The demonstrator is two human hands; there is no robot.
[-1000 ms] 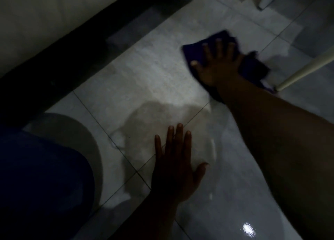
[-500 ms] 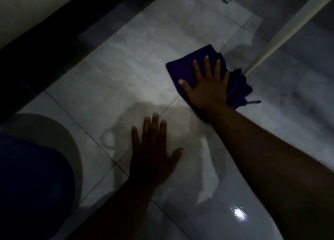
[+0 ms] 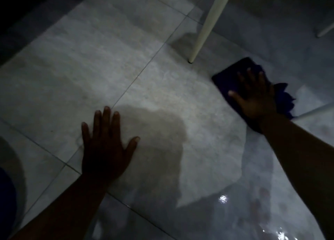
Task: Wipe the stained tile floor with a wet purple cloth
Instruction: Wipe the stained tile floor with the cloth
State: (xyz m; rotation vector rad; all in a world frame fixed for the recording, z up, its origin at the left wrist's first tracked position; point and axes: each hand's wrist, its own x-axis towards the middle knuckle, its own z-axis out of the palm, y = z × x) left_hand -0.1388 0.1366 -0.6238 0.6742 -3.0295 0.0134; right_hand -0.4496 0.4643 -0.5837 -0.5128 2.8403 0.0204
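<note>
The purple cloth [image 3: 229, 77] lies crumpled on the grey tile floor [image 3: 94, 62] at the right. My right hand [image 3: 254, 98] presses flat on top of it, fingers spread, covering most of the cloth. My left hand [image 3: 104, 145] rests palm down on the bare tile at lower left, fingers apart, holding nothing. A darker patch [image 3: 159, 131] spreads on the tile just right of my left hand. The floor toward the bottom right is glossy with bright glints [image 3: 223, 198].
A white furniture leg [image 3: 206, 26] stands on the floor just left of and beyond the cloth. Another white leg tip [image 3: 325, 30] shows at the far right. A dark band [image 3: 21, 8] runs along the top left. Blue fabric [image 3: 5, 200] sits at the left edge.
My right hand has slid the cloth toward the right, past the white leg. The view has shifted the same way. My left hand has stayed planted on the tile.
</note>
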